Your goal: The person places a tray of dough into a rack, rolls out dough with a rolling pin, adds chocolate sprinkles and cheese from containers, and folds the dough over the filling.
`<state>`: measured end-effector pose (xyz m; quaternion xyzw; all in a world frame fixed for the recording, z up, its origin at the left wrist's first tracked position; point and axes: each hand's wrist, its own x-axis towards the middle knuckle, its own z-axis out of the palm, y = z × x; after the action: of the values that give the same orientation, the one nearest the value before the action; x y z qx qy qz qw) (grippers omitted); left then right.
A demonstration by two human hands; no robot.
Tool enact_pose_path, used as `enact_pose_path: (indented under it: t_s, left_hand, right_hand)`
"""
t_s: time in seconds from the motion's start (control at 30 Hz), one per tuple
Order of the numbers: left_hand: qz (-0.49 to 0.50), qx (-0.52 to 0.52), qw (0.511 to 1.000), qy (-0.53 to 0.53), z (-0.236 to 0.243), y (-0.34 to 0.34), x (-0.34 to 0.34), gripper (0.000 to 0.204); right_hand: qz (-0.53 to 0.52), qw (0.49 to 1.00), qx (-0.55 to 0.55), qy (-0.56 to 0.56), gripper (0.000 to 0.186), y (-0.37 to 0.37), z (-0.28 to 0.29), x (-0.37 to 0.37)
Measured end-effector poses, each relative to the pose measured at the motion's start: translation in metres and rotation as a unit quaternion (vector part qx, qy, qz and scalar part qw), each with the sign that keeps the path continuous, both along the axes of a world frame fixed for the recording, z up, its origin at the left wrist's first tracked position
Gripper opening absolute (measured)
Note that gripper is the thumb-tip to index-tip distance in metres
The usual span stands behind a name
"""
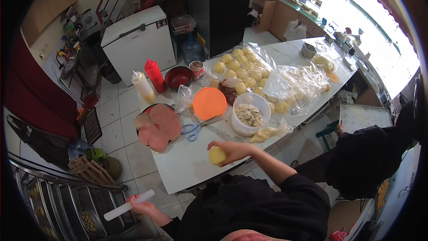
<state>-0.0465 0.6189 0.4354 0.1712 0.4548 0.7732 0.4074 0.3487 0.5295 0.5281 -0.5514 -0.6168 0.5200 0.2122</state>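
My left hand [141, 207] is closed round a white rolling pin [119, 211], held out beside the table's left end, over the metal rack. Above the near part of the white table [178, 172], my right hand [232, 150] grips a yellow dough ball [217, 156]. Closest to that hand lie blue-handled scissors [192, 132] and a clear tub [251, 115] with a pale, chunky filling. More dough balls [243, 64] sit under plastic sheeting at the far side. Round pink meat slices [159, 127] overlap on a dark plate to the left.
An orange lid [209, 103], red squeeze bottle [154, 76], white squeeze bottle [143, 88] and dark red bowl [179, 78] stand on the table. A tray rack [84, 205] is at lower left. Another person in black [365, 160] holds a tray [365, 117] at right.
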Motion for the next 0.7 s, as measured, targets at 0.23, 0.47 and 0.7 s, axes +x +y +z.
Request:
enact_pose_path:
  t_s: [0.23, 0.47, 0.7]
  left_hand:
    - [0.0, -0.01, 1.0, 0.003, 0.011, -0.015, -0.004, 0.019]
    - [0.027, -0.012, 0.999, 0.017, 0.002, -0.023, -0.007, 0.019]
    - [0.008, -0.023, 1.0, 0.016, -0.001, -0.022, 0.009, 0.021]
  right_hand:
    - [-0.026, 0.954, 0.054, -0.293, 0.065, 0.002, -0.121, -0.062]
    - [-0.066, 0.899, 0.038, -0.432, 0.079, -0.004, -0.109, -0.075]
    - [-0.169, 0.903, 0.105, -0.381, 0.049, -0.002, -0.131, -0.062]
